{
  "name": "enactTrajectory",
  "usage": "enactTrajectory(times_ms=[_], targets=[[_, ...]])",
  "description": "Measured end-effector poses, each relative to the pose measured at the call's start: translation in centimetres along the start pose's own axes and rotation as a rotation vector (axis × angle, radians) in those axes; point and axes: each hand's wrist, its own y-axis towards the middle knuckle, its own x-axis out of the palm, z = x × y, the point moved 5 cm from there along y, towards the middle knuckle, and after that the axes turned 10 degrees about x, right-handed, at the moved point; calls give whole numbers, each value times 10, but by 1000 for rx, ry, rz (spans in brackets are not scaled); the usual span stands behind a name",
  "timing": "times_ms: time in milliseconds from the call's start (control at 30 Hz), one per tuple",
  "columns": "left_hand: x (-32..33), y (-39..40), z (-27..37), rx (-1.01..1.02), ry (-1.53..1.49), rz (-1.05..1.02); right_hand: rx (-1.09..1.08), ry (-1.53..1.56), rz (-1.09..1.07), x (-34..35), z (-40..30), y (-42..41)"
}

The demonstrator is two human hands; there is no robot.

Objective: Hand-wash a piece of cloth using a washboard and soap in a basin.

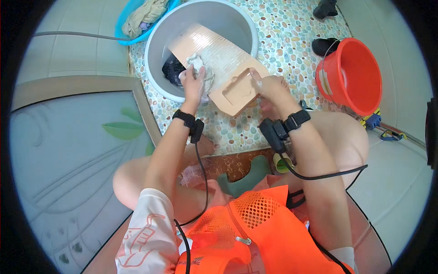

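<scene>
A tan ridged washboard (222, 54) leans in a round grey plastic tub (205, 10), its near end out over the rim. My left hand (193, 82) grips a wet whitish cloth (195, 61) at the board's left edge. Part of the cloth hangs below the fingers. My right hand (272, 87) holds the near right corner of the washboard, thumb on top by the recessed tray. Dark wet cloth (172, 68) lies in the tub to the left of the board.
A blue basin (125, 24) with beige cloth stands behind left, a grey hose reaching it. To the right are a red bucket (362, 75), a black shoe (321, 46) and a dark item (325, 8). A framed glass door (78, 137) is at left. A green cup (282, 162) stands near my knees.
</scene>
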Motion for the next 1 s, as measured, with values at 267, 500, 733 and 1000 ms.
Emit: enactTrajectory(times_ms=[267,500,733,1000], targets=[[26,-14,59,86,396,-110,-68,910,764,57,11,12],[28,-2,66,570,662,-390,-67,1255,677,64,13,27],[42,-29,72,463,622,-404,25,1130,615,40,19,39],[43,41,56,335,705,-312,29,1003,645,38,4,28]])
